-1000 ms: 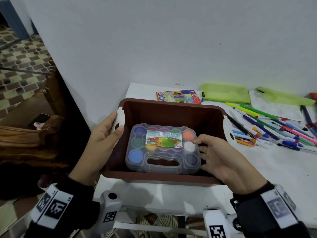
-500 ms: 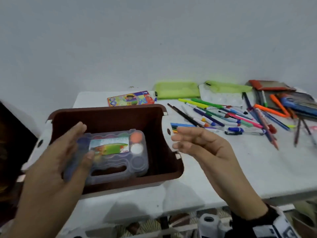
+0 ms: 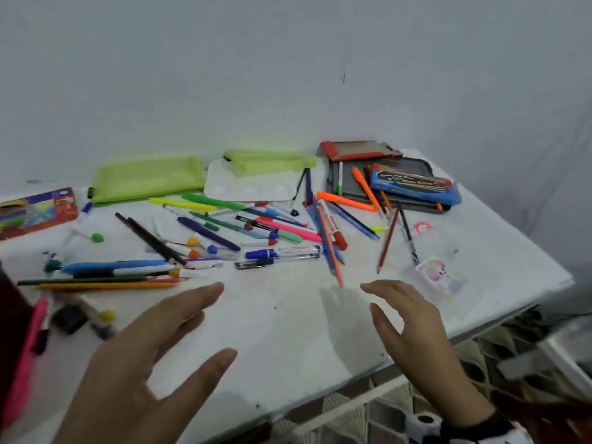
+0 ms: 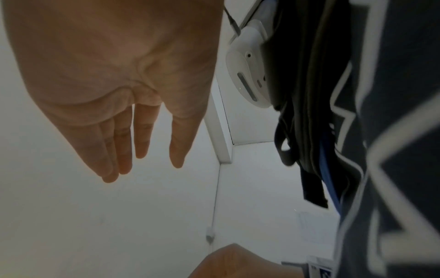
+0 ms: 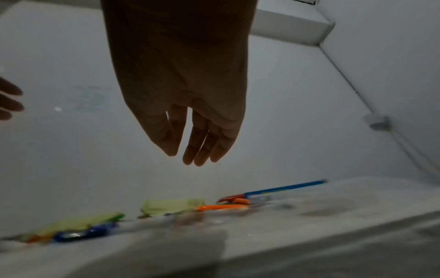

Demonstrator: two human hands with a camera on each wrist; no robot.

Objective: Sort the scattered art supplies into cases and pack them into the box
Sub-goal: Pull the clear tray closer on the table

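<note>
While pens [image 3: 224, 232] lie scattered on table [image 3: 288, 331], left hand [image 3: 137, 363] & right hand [image 3: 413, 328] hover above — both empty, fingers spread.

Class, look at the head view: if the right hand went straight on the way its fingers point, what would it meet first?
Probably the orange pencil, whose tip lies just beyond the right hand; height above the white table is unclear.

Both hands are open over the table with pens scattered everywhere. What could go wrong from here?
The small clear packet and a dark pencil lie near the table's right edge; a sweep by the right hand could knock them off. The pens overlap, so the left hand may drag neighbours along.
</note>
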